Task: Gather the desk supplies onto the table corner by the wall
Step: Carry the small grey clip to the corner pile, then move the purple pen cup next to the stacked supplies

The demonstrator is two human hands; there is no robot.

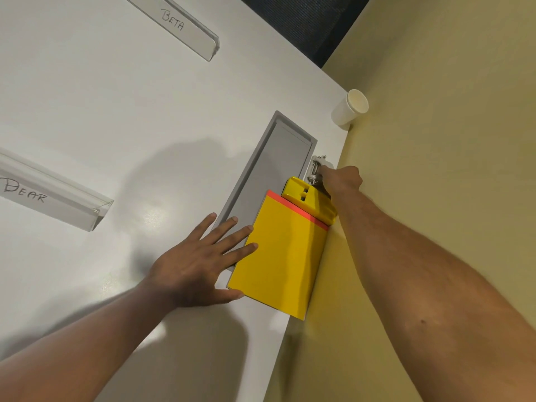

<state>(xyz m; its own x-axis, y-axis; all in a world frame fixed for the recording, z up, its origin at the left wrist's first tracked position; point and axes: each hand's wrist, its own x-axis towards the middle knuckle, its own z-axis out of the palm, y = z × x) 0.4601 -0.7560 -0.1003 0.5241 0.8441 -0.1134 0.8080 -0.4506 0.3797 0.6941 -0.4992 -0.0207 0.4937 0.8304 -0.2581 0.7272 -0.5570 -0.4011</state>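
1. Left hand point(200, 264): flat on the white table point(121, 111), fingers straight and spread, fingertips point(251, 228) touching the left edge of the yellow pad, thumb against its near left corner. Nothing gripped.
2. Right hand point(340, 179): fingers curled, closed around a small white and metal tool point(316, 166) at the table edge by the wall; tool's kind too small and too covered to make out.
3. Yellow pad point(282, 256): lying flat, right edge against the tan wall point(435, 140), an orange-red strip along its far end, partly covering the near end of the grey recessed panel point(278, 166) set in the tabletop.
4. Yellow holder point(310, 200): a plastic piece with small slots, just beyond the pad, touching its far edge, tucked between panel and wall, directly under the right wrist.
5. White paper cup point(349, 107): upright, farther along the same edge, close to the wall near the table's far corner, well apart from the yellow things.
6. Clear sign marked "BETA" point(185, 27): lying near the far side of the table, well apart from the hands.
7. Clear sign marked "DEAR" point(55, 195): lying to the left, apart from the left hand.
8. Dark mesh surface point(304, 21): visible past the far table edge, beside the wall.
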